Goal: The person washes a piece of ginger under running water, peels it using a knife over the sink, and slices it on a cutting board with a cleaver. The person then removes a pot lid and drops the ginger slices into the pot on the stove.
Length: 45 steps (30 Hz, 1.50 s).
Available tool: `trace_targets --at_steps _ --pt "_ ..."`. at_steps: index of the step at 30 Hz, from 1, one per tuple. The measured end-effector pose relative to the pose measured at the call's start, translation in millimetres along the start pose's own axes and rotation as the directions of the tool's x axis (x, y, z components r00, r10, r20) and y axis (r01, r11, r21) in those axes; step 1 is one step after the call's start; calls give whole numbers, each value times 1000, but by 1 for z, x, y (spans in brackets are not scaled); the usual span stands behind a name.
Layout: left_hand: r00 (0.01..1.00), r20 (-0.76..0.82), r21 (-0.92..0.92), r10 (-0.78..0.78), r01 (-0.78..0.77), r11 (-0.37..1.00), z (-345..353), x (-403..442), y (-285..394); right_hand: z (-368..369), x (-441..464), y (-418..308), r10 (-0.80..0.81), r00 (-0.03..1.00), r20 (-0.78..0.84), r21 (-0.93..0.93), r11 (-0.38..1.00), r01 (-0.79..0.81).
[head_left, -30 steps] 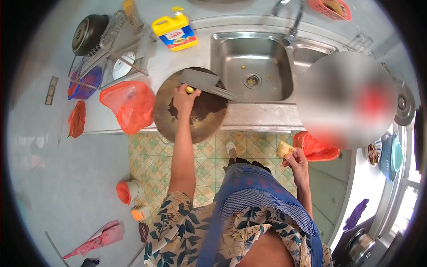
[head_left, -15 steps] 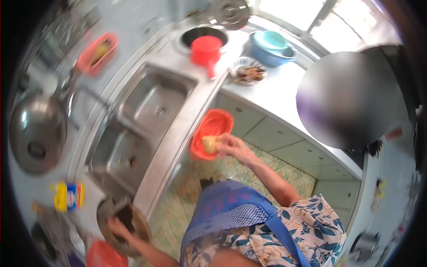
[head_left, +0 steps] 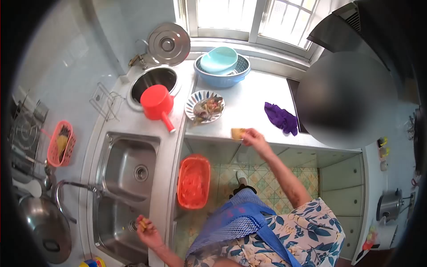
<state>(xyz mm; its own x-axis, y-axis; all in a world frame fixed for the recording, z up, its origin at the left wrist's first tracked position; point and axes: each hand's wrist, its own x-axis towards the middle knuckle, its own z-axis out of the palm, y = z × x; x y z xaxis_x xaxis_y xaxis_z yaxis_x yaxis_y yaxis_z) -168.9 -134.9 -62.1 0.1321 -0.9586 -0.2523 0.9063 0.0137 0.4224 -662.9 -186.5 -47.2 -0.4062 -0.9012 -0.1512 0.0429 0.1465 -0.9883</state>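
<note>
My right hand (head_left: 254,139) is closed in a pinch on a flat, tan-yellow piece (head_left: 238,133), held out near the front edge of the worktop. What the piece is made of, I cannot make out. Over the lower sink basin (head_left: 116,231) hovers my left hand (head_left: 150,233), its fingers curled round a small yellowish-brown piece (head_left: 143,224) of unclear kind. Between the two hands stands an orange-red plastic tub (head_left: 194,182), lower than the counter. A patterned plate (head_left: 192,107) with food scraps (head_left: 208,109) lies beyond my right hand.
A red dipper (head_left: 156,102) rests by a round dark opening. Blue basins (head_left: 222,79) stand below the window. A purple cloth (head_left: 281,118) lies on the right worktop. A faucet (head_left: 73,183) reaches over the sinks. Cabinet doors line the right side.
My view has turned. My right hand has moved with the tan-yellow piece from over the tub to the worktop edge. My left hand has left the round board and is over the sink.
</note>
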Motion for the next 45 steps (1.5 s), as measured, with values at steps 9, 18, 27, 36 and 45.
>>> trace_targets --at_steps 9,18,27,36,45 --pt "893 -59 -179 -446 430 885 119 43 -230 -202 327 -37 -173 927 -334 -54 985 164" --pt "791 66 -196 -608 608 769 229 84 -369 -270 599 -32 -246 873 -421 -285 950 131" --pt "749 227 -130 -623 657 742 291 134 -414 -277 564 -76 -192 949 -249 -182 972 149" --pt "665 335 222 -668 633 742 262 159 -408 -290 244 25 -97 943 318 -861 386 330" --pt "375 322 425 -869 763 487 288 156 -453 -264 127 81 -17 998 -67 -895 442 -53"
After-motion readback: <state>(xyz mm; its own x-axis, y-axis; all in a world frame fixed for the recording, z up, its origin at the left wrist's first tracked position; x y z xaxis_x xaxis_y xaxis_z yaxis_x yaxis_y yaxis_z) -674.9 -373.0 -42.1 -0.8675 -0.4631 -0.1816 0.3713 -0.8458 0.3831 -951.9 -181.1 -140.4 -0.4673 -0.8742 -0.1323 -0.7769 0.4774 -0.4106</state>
